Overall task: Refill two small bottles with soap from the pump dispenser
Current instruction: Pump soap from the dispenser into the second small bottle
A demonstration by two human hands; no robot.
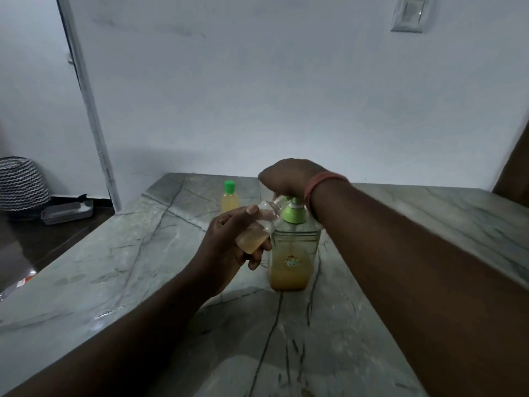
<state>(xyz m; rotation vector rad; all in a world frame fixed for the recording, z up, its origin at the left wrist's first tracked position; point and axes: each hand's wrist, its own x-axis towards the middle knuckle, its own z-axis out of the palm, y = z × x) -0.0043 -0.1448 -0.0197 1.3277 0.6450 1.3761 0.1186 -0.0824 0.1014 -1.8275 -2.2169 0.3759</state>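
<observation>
Pump dispenser (pixel 292 253) mid worktop (pixel 114 267); capped bottle (pixel 230 200) behind-left (apart); held bottle (pixel 257 229) at dispenser's left.

1. Dim overall, with a cool blue-grey cast across the wall (pixel 286 96).
2. Light is soft and diffuse; its source is not in view, possibly above and behind the camera.
3. Faint shadows fall on the marble counter (pixel 114 267) near the bottom edge, soft-edged.
4. A small wet-looking glint shows on the counter's left side.
5. Wide-angle bending: the door frame (pixel 86 96) leans and the counter edges splay outward.
6. Mild softness and grain throughout; the forearms at the bottom corners are dark and lack detail.
</observation>
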